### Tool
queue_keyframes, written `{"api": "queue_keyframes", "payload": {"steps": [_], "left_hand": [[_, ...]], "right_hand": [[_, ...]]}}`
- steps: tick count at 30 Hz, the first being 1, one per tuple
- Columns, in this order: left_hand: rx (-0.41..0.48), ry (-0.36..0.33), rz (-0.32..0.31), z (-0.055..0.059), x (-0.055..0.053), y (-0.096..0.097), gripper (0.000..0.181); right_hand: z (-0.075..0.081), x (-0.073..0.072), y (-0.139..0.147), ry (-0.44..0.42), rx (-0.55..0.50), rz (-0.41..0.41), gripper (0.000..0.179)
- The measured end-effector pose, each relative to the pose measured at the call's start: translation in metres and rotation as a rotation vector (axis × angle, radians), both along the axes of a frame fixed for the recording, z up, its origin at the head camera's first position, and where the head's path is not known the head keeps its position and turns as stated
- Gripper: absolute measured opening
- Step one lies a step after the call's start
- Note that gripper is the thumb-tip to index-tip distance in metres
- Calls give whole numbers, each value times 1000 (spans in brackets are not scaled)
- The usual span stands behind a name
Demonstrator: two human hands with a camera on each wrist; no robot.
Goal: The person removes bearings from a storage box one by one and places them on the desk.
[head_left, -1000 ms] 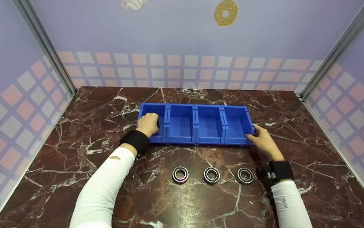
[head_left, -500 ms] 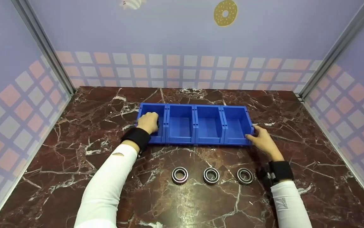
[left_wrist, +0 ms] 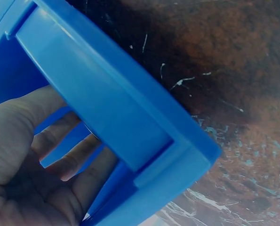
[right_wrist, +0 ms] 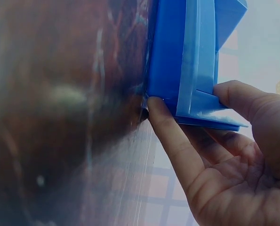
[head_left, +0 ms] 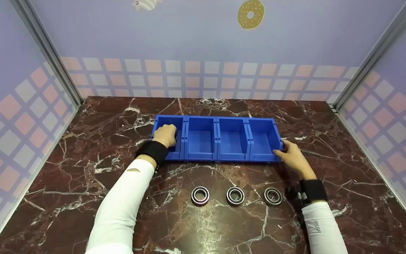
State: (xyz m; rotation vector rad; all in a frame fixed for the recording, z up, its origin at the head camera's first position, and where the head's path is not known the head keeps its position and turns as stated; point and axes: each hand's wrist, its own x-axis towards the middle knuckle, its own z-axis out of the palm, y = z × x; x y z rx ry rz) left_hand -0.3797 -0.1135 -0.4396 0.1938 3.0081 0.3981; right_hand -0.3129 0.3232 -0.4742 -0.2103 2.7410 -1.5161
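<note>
A row of joined blue storage bins (head_left: pixel 217 155) stands on the marbled table. Inside the leftmost bin (left_wrist: pixel 97 89), my left hand (head_left: pixel 165 135) curls its fingers round a dark ring-shaped bearing (head_left: pixel 175 137). Most of that bearing is hidden by the hand, and the bin's front lip covers the fingertips in the left wrist view. At the row's right end my right hand (head_left: pixel 292 157) grips the side wall of the last bin (right_wrist: pixel 191 61), thumb on the inner side and fingers outside. The other bins hold nothing visible.
Three metal bearings lie in a line before the bins: a left one (head_left: pixel 200 195), a middle one (head_left: pixel 235 196) and a right one (head_left: pixel 272 196). Patterned panels (head_left: pixel 203 42) enclose the table's back and sides.
My left forearm has shifted slightly to the right, while the left hand stays in the leftmost bin. The right hand keeps its grip, and the bins and loose bearings stay in place.
</note>
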Motion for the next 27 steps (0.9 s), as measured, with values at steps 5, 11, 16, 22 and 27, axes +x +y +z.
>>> {"api": "queue_keyframes", "payload": {"steps": [5, 11, 16, 22, 27], "left_hand": [[-14, -2, -5, 0, 1, 0, 22], [-25, 1, -11, 0, 0, 0, 25], [-31, 6, -13, 0, 0, -1, 28], [-29, 15, -12, 0, 0, 0, 28], [-26, 30, -7, 0, 1, 1, 28]], "right_hand": [[0, 1, -1, 9, -1, -1, 51], [-2, 0, 0, 12, -2, -8, 50], [-3, -2, 1, 23, -5, 2, 50], [-3, -1, 2, 21, -13, 2, 49], [-1, 0, 1, 33, 0, 19, 49]]}}
